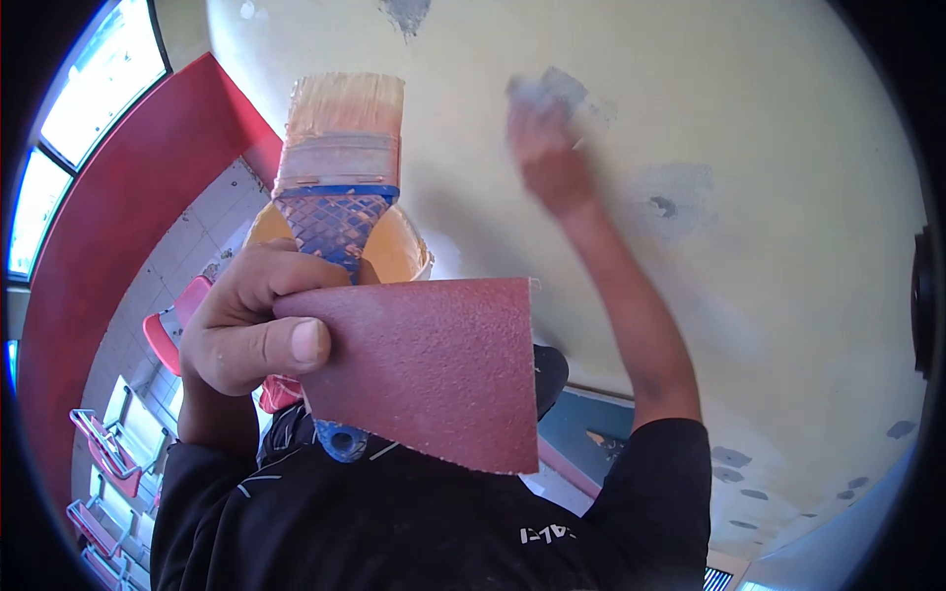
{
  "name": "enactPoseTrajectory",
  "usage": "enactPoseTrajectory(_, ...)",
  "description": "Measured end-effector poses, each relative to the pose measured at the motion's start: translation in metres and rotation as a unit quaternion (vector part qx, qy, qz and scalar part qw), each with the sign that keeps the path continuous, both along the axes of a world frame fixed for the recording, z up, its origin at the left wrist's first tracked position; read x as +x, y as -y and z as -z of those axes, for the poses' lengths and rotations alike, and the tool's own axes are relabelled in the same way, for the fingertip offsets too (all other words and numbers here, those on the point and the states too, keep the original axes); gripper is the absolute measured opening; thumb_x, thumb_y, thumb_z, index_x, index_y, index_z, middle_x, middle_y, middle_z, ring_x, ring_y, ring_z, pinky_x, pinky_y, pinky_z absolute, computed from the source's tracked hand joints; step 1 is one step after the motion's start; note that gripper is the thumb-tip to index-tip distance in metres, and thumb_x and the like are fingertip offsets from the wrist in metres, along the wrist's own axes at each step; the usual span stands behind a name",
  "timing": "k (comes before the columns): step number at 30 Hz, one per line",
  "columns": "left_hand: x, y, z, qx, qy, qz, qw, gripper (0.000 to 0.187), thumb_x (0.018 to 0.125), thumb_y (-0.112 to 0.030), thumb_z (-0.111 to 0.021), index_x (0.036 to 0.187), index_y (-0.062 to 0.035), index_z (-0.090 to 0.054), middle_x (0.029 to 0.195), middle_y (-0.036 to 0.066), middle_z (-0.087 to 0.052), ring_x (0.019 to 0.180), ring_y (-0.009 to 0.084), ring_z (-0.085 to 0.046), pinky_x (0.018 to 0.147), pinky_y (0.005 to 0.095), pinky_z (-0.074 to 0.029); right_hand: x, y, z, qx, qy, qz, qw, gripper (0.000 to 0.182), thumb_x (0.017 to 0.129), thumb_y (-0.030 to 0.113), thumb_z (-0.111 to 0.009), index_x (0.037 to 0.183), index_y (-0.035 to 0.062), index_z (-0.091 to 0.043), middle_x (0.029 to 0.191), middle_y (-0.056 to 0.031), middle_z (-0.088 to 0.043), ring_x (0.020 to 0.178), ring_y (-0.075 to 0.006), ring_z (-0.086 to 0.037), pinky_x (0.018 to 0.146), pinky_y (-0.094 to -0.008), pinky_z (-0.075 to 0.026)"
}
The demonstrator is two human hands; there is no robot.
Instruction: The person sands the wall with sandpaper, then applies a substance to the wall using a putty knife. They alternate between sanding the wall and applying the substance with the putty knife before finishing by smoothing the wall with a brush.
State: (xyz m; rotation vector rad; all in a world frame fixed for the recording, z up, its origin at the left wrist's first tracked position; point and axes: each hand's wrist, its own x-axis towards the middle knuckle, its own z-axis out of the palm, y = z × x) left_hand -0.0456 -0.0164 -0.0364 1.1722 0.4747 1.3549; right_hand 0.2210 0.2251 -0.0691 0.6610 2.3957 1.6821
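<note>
Reddish sandpaper [434,374] lies nearest the camera, pinched under the thumb of the left hand [251,325], whose curled fingers also hold a blue-handled paintbrush [340,163] upright behind it. The right hand [547,148], blurred, is at a grey patch [565,87] on the wall [463,108]; its grip cannot be told. White lettering [547,535] on the black shirt [394,522] is only partly readable, perhaps "AL".

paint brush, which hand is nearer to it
Left: the left hand holds the paint brush along with the reddish sandpaper. The right hand is away from it, up at the wall.
</note>
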Motion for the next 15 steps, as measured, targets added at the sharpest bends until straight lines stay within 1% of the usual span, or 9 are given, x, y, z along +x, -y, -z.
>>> enactPoseTrajectory(1,0.003,0.000,-0.003,0.007,0.011,0.003,1.000,0.041,0.079,-0.032,-0.063,0.080,0.0084,-0.061,0.070,0.009,-0.058,0.061,0.0166,-0.055,0.054,0.0293,-0.039,0.011,0.008,0.022,-0.111,-0.003,-0.051,0.993,0.040,0.079,0.008,-0.046,0.117,-0.0011,-0.055,0.116,-0.0132,-0.059,0.111,-0.0288,-0.055,0.105,-0.0425,-0.033)
enactPoseTrajectory(3,0.004,0.000,-0.003,-0.005,0.024,0.017,1.000,0.040,0.079,-0.031,-0.063,0.080,0.0085,-0.061,0.071,0.010,-0.059,0.062,0.0169,-0.055,0.054,0.0291,-0.039,0.019,0.023,0.016,-0.271,-0.096,-0.071,0.955,0.038,0.081,0.007,-0.045,0.117,-0.0006,-0.056,0.118,-0.0135,-0.058,0.116,-0.0273,-0.052,0.106,-0.0434,-0.031)
enactPoseTrajectory(4,0.007,0.000,-0.002,-0.016,0.029,0.030,0.999,0.039,0.079,-0.031,-0.063,0.080,0.0086,-0.060,0.071,0.010,-0.059,0.062,0.0171,-0.055,0.055,0.0289,-0.039,0.020,0.029,0.011,-0.353,-0.144,-0.074,0.921,0.038,0.082,0.007,-0.044,0.117,-0.0003,-0.056,0.120,-0.0137,-0.058,0.119,-0.0266,-0.050,0.107,-0.0438,-0.030)
enactPoseTrajectory(6,0.010,0.000,0.001,-0.014,0.016,0.011,1.000,0.040,0.078,-0.031,-0.064,0.081,0.0083,-0.061,0.072,0.011,-0.059,0.064,0.0179,-0.056,0.056,0.0292,-0.040,0.019,0.034,-0.037,-0.259,-0.205,-0.111,0.937,0.039,0.081,0.007,-0.046,0.119,0.0054,-0.057,0.122,-0.0103,-0.057,0.120,-0.0223,-0.050,0.108,-0.0481,-0.026)
enactPoseTrajectory(8,0.013,0.000,0.000,-0.016,0.002,-0.015,1.000,0.041,0.077,-0.032,-0.065,0.082,0.0079,-0.061,0.073,0.012,-0.060,0.065,0.0187,-0.056,0.058,0.0298,-0.040,0.015,0.036,-0.098,-0.116,-0.291,-0.168,0.935,0.040,0.081,0.007,-0.046,0.120,0.0072,-0.056,0.123,-0.0083,-0.057,0.120,-0.0230,-0.050,0.107,-0.0508,-0.025)
enactPoseTrajectory(10,0.013,0.002,0.000,-0.008,-0.001,-0.061,0.998,0.042,0.075,-0.033,-0.066,0.082,0.0076,-0.061,0.074,0.013,-0.060,0.066,0.0196,-0.057,0.059,0.0307,-0.041,0.009,0.037,-0.136,0.052,-0.326,-0.134,0.934,0.043,0.077,0.001,-0.047,0.117,0.0102,-0.060,0.121,-0.0042,-0.060,0.117,-0.0190,-0.053,0.107,-0.0498,-0.020)
enactPoseTrajectory(13,0.005,0.005,0.007,-0.018,-0.010,-0.073,0.997,0.043,0.074,-0.035,-0.067,0.082,0.0072,-0.062,0.074,0.013,-0.061,0.066,0.0202,-0.057,0.059,0.0319,-0.041,0.023,0.008,-0.099,0.038,-0.292,-0.067,0.953,0.042,0.081,0.007,-0.045,0.122,0.0080,-0.055,0.123,-0.0062,-0.057,0.118,-0.0236,-0.051,0.106,-0.0527,-0.025)
enactPoseTrajectory(14,0.004,0.005,0.007,-0.012,-0.012,-0.060,0.998,0.043,0.074,-0.035,-0.067,0.082,0.0072,-0.062,0.074,0.013,-0.061,0.066,0.0203,-0.057,0.059,0.0319,-0.041,0.028,0.004,-0.064,-0.034,-0.278,-0.094,0.956,0.043,0.081,0.006,-0.045,0.123,0.0050,-0.054,0.122,-0.0111,-0.056,0.115,-0.0259,-0.052,0.105,-0.0502,-0.029)
enactPoseTrajectory(15,0.002,0.004,0.008,-0.006,-0.015,-0.048,0.999,0.043,0.074,-0.035,-0.067,0.082,0.0072,-0.061,0.074,0.013,-0.061,0.066,0.0203,-0.057,0.059,0.0318,-0.041,0.026,0.012,-0.025,-0.101,-0.233,-0.081,0.964,0.042,0.081,0.006,-0.044,0.121,0.0005,-0.053,0.120,-0.0172,-0.055,0.111,-0.0285,-0.054,0.104,-0.0471,-0.032)
